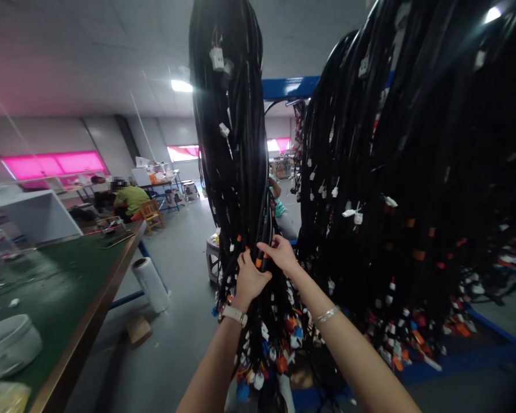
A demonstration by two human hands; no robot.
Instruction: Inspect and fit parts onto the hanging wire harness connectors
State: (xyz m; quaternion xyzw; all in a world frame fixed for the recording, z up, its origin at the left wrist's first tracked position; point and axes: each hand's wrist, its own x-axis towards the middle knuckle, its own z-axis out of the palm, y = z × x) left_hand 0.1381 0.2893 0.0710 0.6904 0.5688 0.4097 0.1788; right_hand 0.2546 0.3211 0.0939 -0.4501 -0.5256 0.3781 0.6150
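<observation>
A tall hanging bundle of black wire harnesses (pixel 232 143) with white tags and orange tape marks hangs in front of me. My left hand (pixel 249 278), with a watch on its wrist, grips the bundle near its lower part. My right hand (pixel 280 252), with a bracelet on its wrist, pinches cables of the same bundle just beside it. Coloured connectors (pixel 266 350) dangle below both hands.
More black harnesses (pixel 391 189) hang on a blue rack (pixel 289 87) to the right. A green-topped workbench (pixel 64 287) stands at left, with a roll of plastic film (pixel 151 284) and a cardboard piece (pixel 138 328) on the floor. A seated person (pixel 130 198) works far left.
</observation>
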